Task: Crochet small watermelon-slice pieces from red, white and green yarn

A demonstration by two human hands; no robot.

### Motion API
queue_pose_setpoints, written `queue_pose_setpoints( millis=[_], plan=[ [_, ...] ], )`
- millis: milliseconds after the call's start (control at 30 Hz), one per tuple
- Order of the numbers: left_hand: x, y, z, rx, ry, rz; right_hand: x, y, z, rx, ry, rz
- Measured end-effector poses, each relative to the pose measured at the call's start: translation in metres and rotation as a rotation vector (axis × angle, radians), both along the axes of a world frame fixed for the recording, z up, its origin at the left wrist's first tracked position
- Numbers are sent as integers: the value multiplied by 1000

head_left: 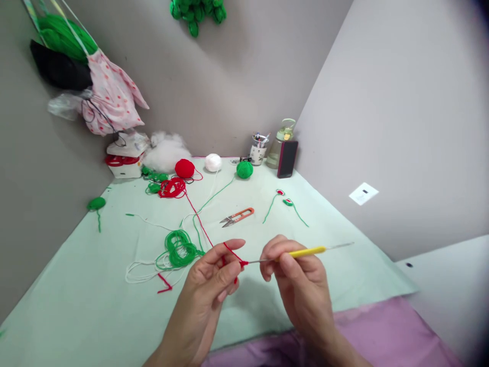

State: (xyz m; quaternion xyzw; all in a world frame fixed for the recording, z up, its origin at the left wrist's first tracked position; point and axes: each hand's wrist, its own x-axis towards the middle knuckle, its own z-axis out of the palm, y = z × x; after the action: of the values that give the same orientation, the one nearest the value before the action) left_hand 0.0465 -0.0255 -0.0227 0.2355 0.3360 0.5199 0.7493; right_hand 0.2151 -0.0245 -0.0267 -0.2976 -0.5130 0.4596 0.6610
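Observation:
Between thumb and fingers, my left hand (214, 278) pinches a small piece of red crochet work (243, 264). Red yarn (199, 218) loops over the left index finger and runs back to a loose red tangle (172, 188) on the table. My right hand (298, 278) grips a crochet hook (305, 253) by its yellow handle, like a pen. The hook's thin metal shaft reaches left, and its tip meets the red stitches. Part of the red piece is hidden behind the left fingers.
Orange-handled thread snips (237, 217) lie beyond my hands. To the left is a coil of green yarn (179, 250) over white strands. Farther back stand a red yarn ball (184, 168), a white ball (213, 162), a green ball (244, 169) and a phone (288, 159) against a bottle (273, 153).

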Motion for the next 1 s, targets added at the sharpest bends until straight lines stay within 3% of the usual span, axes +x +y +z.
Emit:
queue_pose_setpoints(
  millis=[100,367,500,700,833,933,1000],
  plan=[
    [3,-2,1,8,13,19,-4,2,-3,-6,55,27],
    [8,-8,3,8,162,33,-6,4,-8,24,-126,-20],
    [9,-4,2,35,225,78,-6,-1,-5,144,-270,-114],
    [9,1,-2,-15,1,-5,-6,-11,-17,313,-564,-283],
    [5,2,1,-42,-105,-70,0,-3,-9,207,-376,-218],
    [6,0,2,0,-32,17,1,3,-2,44,-131,-97],
    [8,-1,1,6,15,79,-2,4,-2,2,-74,-64]
  ],
)
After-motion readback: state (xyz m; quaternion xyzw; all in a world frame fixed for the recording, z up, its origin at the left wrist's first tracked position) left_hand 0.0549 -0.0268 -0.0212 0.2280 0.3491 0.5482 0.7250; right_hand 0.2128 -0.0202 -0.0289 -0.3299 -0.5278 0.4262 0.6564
